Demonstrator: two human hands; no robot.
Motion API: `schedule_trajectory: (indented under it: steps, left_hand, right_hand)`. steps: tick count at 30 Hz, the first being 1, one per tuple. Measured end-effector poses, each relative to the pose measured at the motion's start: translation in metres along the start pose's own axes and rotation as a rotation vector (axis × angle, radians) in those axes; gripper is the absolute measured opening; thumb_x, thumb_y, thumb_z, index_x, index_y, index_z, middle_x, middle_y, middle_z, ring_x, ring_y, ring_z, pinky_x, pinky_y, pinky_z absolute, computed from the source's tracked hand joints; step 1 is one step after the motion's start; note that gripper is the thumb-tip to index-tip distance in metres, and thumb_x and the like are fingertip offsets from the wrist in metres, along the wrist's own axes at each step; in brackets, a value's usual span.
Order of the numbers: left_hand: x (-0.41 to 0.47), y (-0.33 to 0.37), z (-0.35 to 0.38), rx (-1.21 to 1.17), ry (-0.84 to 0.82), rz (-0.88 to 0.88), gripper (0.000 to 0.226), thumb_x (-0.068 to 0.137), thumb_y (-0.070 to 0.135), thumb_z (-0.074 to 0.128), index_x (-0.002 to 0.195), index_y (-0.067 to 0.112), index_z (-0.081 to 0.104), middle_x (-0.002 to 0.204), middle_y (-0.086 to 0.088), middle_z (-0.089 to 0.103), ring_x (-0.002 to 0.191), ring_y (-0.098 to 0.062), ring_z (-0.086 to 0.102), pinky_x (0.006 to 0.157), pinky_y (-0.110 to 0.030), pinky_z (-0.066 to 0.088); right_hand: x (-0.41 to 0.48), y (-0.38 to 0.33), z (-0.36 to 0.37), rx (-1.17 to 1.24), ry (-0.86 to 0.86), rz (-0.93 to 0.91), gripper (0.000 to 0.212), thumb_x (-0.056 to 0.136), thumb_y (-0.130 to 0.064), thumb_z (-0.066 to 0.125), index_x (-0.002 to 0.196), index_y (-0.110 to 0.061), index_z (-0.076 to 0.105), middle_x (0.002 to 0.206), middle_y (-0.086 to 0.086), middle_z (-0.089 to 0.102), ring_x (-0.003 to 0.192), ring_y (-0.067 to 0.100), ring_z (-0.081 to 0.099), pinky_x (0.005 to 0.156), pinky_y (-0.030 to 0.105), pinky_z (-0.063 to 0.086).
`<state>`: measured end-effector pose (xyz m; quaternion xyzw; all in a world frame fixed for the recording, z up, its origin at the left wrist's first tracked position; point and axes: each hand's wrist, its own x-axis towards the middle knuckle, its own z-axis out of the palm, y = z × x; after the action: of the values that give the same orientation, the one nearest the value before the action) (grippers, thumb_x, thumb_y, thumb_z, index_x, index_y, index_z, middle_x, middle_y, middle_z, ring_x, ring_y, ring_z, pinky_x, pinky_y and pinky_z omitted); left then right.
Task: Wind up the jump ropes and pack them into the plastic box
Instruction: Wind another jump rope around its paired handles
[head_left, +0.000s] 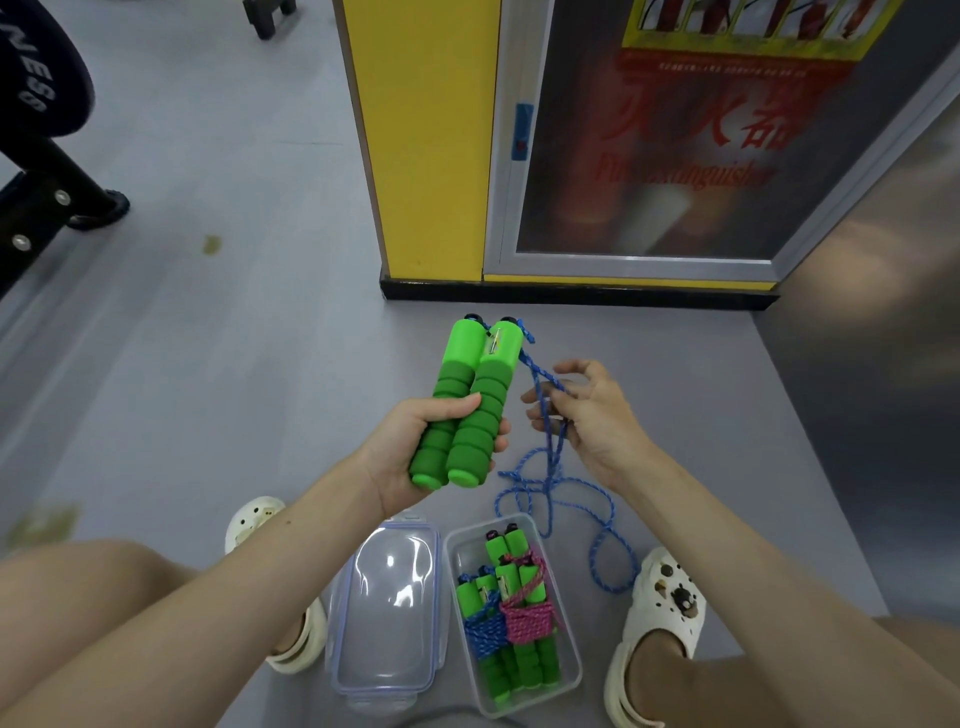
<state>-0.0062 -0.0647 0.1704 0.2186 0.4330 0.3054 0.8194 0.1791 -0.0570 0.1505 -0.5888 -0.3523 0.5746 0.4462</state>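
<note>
Green jump-rope handles held above the floor.
Left hand grips both handles; right hand, just beside, hooks the blue cord; plastic box lies on the floor beneath.

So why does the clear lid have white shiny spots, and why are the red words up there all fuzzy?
Head view: the clear plastic box lid catches light as white glare; head view too, the red fire-extinguisher poster looks blurred and hazy, while the green foam handles look sharp.
</note>
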Motion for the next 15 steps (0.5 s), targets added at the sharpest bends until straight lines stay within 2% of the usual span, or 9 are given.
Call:
schedule_trajectory:
  steps: [3,5,9,12,15]
  left_hand:
    - [-0.0007,0.0002,0.0014,-0.006,0.005,-0.001,0.038,0.074,0.015,0.059,0.108,0.0,0.06,0.081,-0.014,0.069,0.064,-0.021,0.067,0.056,-0.028,0.055]
    - [-0.0012,0.0005,0.0014,-0.007,0.005,-0.004,0.038,0.074,0.015,0.058,0.109,0.0,0.059,0.081,-0.014,0.069,0.064,-0.021,0.067,0.056,-0.028,0.055]
    - [-0.0006,0.0007,0.0006,-0.011,0.01,-0.002,0.038,0.074,0.015,0.059,0.109,0.0,0.059,0.082,-0.014,0.069,0.065,-0.021,0.067,0.057,-0.028,0.055]
    - [0.0007,-0.0005,0.0002,-0.017,0.015,0.006,0.034,0.076,0.014,0.058,0.107,0.0,0.06,0.082,-0.015,0.069,0.065,-0.021,0.067,0.057,-0.029,0.055]
    - [0.0023,-0.0023,0.001,-0.028,0.032,0.028,0.022,0.087,0.011,0.054,0.105,0.0,0.06,0.081,-0.015,0.07,0.065,-0.021,0.068,0.057,-0.028,0.056]
  right_hand:
    - [0.0001,0.0025,-0.0016,-0.02,0.042,-0.002,0.024,0.091,0.014,0.043,0.084,-0.009,0.044,0.082,0.016,0.06,0.053,0.015,0.064,0.048,0.021,0.05]
    - [0.0003,0.0053,-0.0039,-0.078,0.063,0.011,0.022,0.088,0.015,0.049,0.078,-0.005,0.051,0.079,0.016,0.06,0.051,0.014,0.066,0.047,0.02,0.051]
    - [-0.0006,0.0069,-0.0037,-0.216,0.046,0.017,0.003,0.088,-0.006,0.063,0.087,-0.004,0.065,0.075,0.011,0.064,0.048,0.01,0.061,0.047,0.019,0.049]
    - [-0.0018,0.0053,-0.0018,-0.345,-0.002,0.021,0.011,0.088,-0.022,0.065,0.086,-0.011,0.066,0.076,0.008,0.064,0.049,0.008,0.052,0.047,0.019,0.042]
    - [-0.003,0.005,0.0008,-0.418,-0.059,0.032,0.016,0.088,-0.015,0.065,0.101,-0.008,0.059,0.081,0.004,0.069,0.054,0.009,0.053,0.048,0.018,0.041]
